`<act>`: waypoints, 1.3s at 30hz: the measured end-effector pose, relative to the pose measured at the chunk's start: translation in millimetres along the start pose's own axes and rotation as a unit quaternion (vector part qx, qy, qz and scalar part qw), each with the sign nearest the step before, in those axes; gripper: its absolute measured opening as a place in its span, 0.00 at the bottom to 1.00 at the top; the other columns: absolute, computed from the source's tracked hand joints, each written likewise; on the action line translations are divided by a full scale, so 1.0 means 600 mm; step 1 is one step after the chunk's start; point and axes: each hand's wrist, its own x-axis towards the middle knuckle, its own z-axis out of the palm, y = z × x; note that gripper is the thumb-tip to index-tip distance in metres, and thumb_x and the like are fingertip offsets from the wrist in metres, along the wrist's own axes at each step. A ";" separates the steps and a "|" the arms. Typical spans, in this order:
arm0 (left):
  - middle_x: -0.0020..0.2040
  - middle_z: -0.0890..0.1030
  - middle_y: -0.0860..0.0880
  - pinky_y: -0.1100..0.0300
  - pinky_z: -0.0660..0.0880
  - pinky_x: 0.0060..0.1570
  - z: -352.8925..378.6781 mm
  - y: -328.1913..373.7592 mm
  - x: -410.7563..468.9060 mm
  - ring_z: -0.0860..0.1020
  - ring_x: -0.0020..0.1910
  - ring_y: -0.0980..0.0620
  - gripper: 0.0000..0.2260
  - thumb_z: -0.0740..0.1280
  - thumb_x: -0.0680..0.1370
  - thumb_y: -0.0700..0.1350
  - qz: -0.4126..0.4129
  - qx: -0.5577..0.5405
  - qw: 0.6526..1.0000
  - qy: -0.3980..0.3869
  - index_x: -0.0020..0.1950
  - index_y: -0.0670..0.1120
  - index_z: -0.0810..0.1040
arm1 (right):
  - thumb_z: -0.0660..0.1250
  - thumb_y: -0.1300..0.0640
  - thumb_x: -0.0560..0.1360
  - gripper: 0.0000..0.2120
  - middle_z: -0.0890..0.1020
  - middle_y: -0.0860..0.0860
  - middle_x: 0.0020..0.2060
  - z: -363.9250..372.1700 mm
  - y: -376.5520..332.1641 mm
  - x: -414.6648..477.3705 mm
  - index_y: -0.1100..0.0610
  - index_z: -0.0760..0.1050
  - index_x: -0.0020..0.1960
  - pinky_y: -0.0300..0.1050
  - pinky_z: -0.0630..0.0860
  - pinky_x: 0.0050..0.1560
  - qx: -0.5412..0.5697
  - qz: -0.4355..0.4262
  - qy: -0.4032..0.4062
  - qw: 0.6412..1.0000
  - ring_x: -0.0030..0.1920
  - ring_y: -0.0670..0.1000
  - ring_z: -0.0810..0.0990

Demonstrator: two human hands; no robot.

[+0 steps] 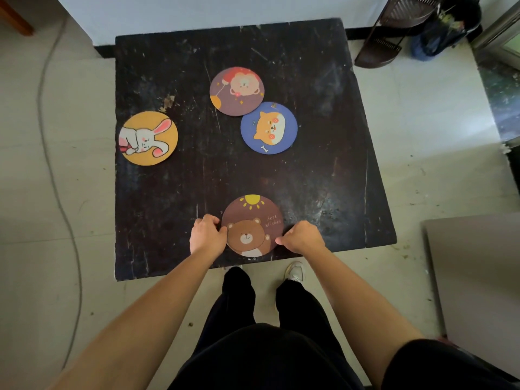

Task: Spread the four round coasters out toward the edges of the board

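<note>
Both hands are down at the near edge of the board [323, 170], a dark, square slab, scuffed and scratched all over, lying flat on pale floor tiles [439, 170]. The left hand [207, 235] curls in against the left rim of the bear coaster [252, 225], its fingers tucked under and hard to make out; the right hand [302, 237] meets the right rim, fingertip just touching. So each grip looks pinched onto that thin round disc from opposite sides, though how much finger sits beneath the edge is hidden. The brown coaster shows a yellow sun and small lettering too faint to read surely. Over at the left edge lies the rabbit coaster [149, 138], orange-yellow, its rim just reaching the board's side. Toward the middle and far half, the lion coaster [237, 91], dusky purple, and the blue dog coaster [269, 128] sit just beside each other, rims touching or nearly so, cannot tell which. A thin cable [53, 175] snakes over the floor to the left. At the far right corner a dark rack [394, 32] is cut off by the frame.
</note>
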 end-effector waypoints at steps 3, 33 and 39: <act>0.71 0.69 0.41 0.41 0.70 0.64 -0.055 0.035 0.017 0.68 0.68 0.39 0.23 0.62 0.80 0.53 0.100 0.126 0.986 0.053 0.72 0.46 0.67 | 0.69 0.43 0.74 0.26 0.75 0.57 0.63 -0.051 -0.021 -0.007 0.56 0.72 0.67 0.54 0.73 0.56 -0.035 -0.057 0.106 0.992 0.62 0.60 0.75; 0.81 0.40 0.44 0.39 0.41 0.75 -0.237 0.742 -0.228 0.39 0.79 0.44 0.33 0.44 0.79 0.67 0.513 0.123 0.761 0.378 0.80 0.52 0.42 | 0.52 0.33 0.79 0.39 0.46 0.60 0.81 -0.754 0.104 -0.247 0.53 0.47 0.82 0.59 0.44 0.78 -0.073 -0.273 0.710 0.645 0.80 0.60 0.46; 0.80 0.35 0.46 0.39 0.42 0.75 -0.034 0.845 -0.283 0.35 0.78 0.45 0.34 0.41 0.78 0.67 0.455 0.157 0.820 0.310 0.79 0.52 0.39 | 0.55 0.34 0.79 0.39 0.44 0.59 0.80 -0.871 0.308 -0.154 0.52 0.46 0.82 0.57 0.42 0.77 -0.107 -0.273 0.664 0.688 0.80 0.61 0.46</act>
